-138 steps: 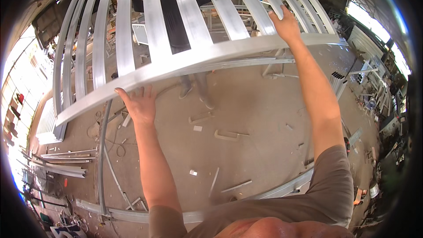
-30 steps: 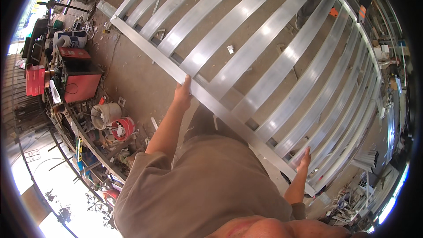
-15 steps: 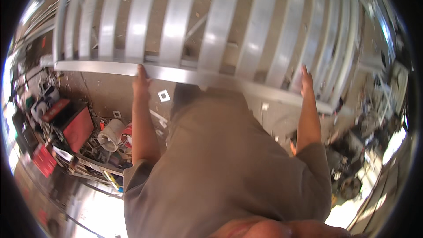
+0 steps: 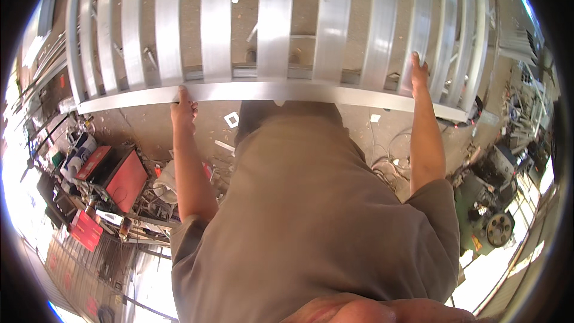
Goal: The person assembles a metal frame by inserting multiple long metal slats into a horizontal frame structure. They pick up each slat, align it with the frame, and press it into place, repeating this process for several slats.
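A large panel of silvery metal (image 4: 275, 18), built like a gate with several flat slats joined to a crosswise rail (image 4: 233, 91), stretches across the space in front of me. My left hand (image 4: 184, 110) grips that near rail left of the middle, its thumb over the edge and its fingers curled below. Farther right, my right hand (image 4: 420, 76) reaches past the rail and is closed on one of the slats, thumb pointing up; part of its fingers is hidden. The panel's far end runs out of the picture.
On the left stands a red and black box (image 4: 122, 176) by a cluttered bench, with a whitish bucket (image 4: 167, 186) partly behind my forearm. A machine with a round wheel (image 4: 499, 228) is at the right. Small square pieces (image 4: 231, 120), scraps and cables lie on the floor.
The panel has swung in view: its right end is now higher and its left end lower, so the rail sits more level. My right hand has moved up with it.
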The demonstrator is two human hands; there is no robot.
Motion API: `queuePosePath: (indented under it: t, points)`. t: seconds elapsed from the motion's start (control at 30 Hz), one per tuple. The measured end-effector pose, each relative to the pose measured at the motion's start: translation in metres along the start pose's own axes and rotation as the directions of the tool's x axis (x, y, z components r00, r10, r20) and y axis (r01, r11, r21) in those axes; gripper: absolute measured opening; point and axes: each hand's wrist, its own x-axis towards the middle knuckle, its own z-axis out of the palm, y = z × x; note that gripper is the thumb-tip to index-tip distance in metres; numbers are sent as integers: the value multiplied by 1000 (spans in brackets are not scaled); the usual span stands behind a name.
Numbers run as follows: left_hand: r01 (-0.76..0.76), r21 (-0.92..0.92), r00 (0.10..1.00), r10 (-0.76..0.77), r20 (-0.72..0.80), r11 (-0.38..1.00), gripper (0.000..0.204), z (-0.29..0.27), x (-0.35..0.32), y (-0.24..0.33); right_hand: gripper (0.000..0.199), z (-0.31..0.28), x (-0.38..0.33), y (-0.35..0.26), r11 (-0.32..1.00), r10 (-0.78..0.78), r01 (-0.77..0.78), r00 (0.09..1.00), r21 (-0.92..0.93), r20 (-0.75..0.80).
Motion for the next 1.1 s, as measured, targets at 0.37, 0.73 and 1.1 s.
queuePosePath:
  t: [0.37,0.73,1.1]
  points:
    - [-419,801,680,733,-35,427,79,-91,43,37,78,20,-118,-4,721,-257,-3,927,-692,-272]
    - [-571,685,612,791,-12,452,71,-166,84,26,70,185,-284,-111,759,-324,68,902,-647,-285]
    - [-659,615,489,868,-87,433,64,-360,246,57,72,374,-450,-247,755,-384,282,922,-591,-50]
